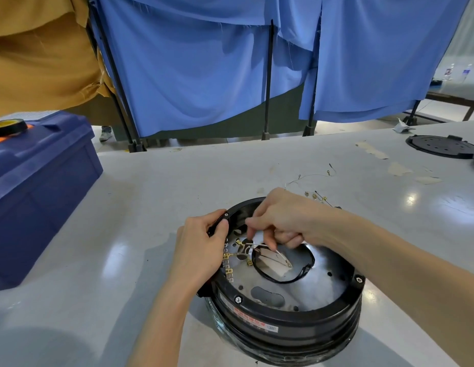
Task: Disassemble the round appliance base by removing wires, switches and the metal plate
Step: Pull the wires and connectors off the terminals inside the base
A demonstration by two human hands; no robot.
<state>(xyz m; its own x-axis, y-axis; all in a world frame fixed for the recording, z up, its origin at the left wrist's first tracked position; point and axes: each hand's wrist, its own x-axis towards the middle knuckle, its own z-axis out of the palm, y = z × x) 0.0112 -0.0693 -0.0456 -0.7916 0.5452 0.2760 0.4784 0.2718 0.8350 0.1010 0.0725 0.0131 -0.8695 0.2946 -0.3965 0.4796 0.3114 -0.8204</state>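
Pinching a white wire (282,258) in my right grip (280,218), I clamp my left grip (201,250) on the rim of the round base (283,323). A few freed wires (310,176) lie on the surface (177,181) beyond; the metal plate (323,287), black cable (280,281) and brass terminals (226,256) beneath my grips are yet to come out.

Left of the round base (283,321), bare table (140,207) is left open up to the blue bin (39,186). Its far-left rim is blocked by the left hand (201,250) gripping it and the right hand (280,218) pinching a white wire (279,254). Loose wires (312,177) are strewn just beyond.
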